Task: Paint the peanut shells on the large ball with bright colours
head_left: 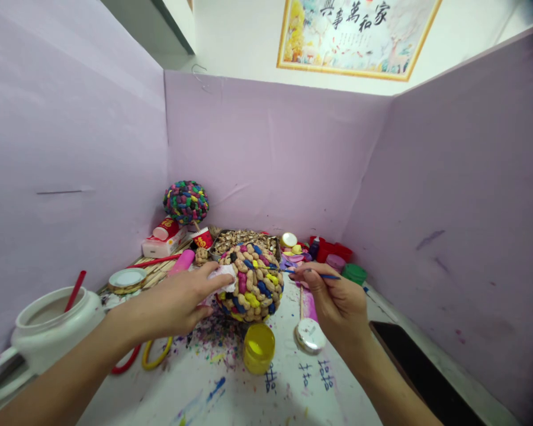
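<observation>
A ball covered in peanuts [253,299], some painted yellow, blue, magenta and black, rests on the paint-spotted table in front of me. My left hand [193,299] holds a crumpled white tissue [223,278] against the ball's left side. Between the fingers of my right hand [335,293] is a thin blue paintbrush [311,273], its tip at the upper right of the ball. Just below the ball stands an uncovered jar of yellow paint [259,349]. A round silvery lid [310,336] lies to its right.
Behind the ball sits a tray of peanut shells [244,239]. A finished-looking multicoloured ball [186,202] is at back left, above a tissue pack [164,242]. At left stands a white jug [57,319]; at right lies a dark phone-like slab [421,373]. Lilac panels [275,154] enclose the table.
</observation>
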`<act>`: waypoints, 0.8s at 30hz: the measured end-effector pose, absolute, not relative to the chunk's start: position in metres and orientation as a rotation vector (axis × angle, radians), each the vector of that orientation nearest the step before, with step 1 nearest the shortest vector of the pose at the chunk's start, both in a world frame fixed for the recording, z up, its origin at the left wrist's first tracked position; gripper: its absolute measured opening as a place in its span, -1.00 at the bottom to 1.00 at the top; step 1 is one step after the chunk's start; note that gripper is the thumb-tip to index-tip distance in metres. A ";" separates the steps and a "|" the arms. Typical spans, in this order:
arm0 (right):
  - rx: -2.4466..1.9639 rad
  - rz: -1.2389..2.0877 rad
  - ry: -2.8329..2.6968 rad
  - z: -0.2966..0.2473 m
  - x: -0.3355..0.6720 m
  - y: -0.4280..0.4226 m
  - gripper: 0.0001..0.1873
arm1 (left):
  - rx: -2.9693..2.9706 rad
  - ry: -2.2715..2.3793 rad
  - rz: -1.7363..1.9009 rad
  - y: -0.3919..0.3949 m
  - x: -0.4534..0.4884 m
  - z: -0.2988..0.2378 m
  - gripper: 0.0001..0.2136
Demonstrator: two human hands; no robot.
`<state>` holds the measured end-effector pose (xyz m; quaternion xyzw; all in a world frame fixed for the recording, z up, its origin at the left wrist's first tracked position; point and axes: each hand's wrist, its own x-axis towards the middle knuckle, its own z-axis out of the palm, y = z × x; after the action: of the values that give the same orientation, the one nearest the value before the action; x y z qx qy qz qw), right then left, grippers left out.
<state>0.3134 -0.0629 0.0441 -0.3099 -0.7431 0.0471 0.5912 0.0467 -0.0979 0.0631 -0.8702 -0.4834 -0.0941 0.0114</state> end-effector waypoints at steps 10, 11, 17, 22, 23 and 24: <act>-0.724 0.165 -1.662 0.039 0.314 -0.059 -0.82 | -2.712 -1.525 -0.298 -0.097 0.046 0.062 -0.47; -0.723 0.170 -1.652 0.039 0.314 -0.059 -0.82 | -2.709 -1.527 -0.295 -0.097 0.046 0.062 -0.47; -0.745 0.142 -1.683 0.039 0.313 -0.058 -0.81 | -2.698 -1.521 -0.289 -0.097 0.046 0.062 -0.46; -0.749 0.139 -1.685 0.042 0.314 -0.060 -0.78 | -2.684 -1.535 -0.282 -0.096 0.047 0.062 -0.47; -0.746 0.135 -1.684 0.042 0.314 -0.061 -0.78 | -2.684 -1.537 -0.277 -0.096 0.047 0.062 -0.46; -0.744 0.134 -1.685 0.042 0.315 -0.061 -0.78 | -2.683 -1.538 -0.269 -0.096 0.047 0.062 -0.46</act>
<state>0.3146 -0.0610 0.0424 -0.3212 -0.7279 0.0579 0.6030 0.0467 -0.0961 0.0619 -0.8641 -0.4955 -0.0865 0.0188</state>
